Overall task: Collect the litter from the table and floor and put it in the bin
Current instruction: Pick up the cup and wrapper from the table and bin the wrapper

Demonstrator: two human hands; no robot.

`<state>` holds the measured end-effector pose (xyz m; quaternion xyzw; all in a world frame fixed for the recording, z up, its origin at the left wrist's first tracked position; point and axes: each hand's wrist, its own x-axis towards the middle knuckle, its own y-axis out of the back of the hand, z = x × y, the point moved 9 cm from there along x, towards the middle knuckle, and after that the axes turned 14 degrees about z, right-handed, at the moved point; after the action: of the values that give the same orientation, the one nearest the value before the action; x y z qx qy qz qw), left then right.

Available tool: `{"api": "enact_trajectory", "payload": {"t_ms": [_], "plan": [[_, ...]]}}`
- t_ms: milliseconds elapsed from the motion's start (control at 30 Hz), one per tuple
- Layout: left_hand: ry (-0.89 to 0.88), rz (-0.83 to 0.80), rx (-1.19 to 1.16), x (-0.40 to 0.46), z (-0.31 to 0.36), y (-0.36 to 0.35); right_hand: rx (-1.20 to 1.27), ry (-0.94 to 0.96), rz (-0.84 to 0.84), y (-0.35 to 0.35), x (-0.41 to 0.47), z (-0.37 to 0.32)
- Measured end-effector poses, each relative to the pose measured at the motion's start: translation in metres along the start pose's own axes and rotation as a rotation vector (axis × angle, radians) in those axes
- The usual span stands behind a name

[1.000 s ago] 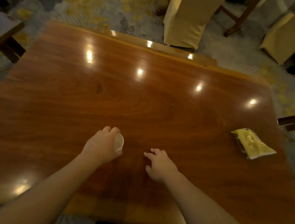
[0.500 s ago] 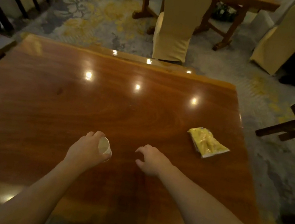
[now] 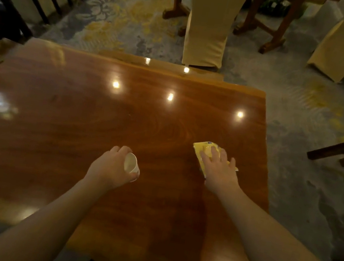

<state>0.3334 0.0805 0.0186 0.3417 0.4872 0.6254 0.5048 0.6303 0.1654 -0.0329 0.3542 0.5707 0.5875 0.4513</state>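
Head view: left hand [image 3: 112,167] gripping sideways cup [image 3: 131,165], mouth away; right hand [image 3: 220,171] flat on packet [image 3: 205,150]

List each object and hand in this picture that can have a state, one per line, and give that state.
paper cup: held tipped on its side in the left hand.
left hand: closed around the cup.
yellow packet: flat on the table, partly covered.
right hand: spread flat on the packet, not gripping yet.
table: bare apart from the packet.
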Motion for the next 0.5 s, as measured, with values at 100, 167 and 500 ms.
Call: {"api": "enact_trajectory", "payload": {"t_ms": [100,167,500], "plan": [[0.014,-0.005,0.029,-0.006,0.005,0.001,-0.022,-0.011,-0.006,-0.013,-0.002,0.013],[0.019,0.003,0.035,-0.010,0.005,0.003,-0.004,-0.012,0.027,-0.016,-0.003,0.017],[0.085,0.077,-0.001,-0.041,-0.027,0.021,-0.066,0.053,0.104,-0.009,-0.005,0.007]]}}
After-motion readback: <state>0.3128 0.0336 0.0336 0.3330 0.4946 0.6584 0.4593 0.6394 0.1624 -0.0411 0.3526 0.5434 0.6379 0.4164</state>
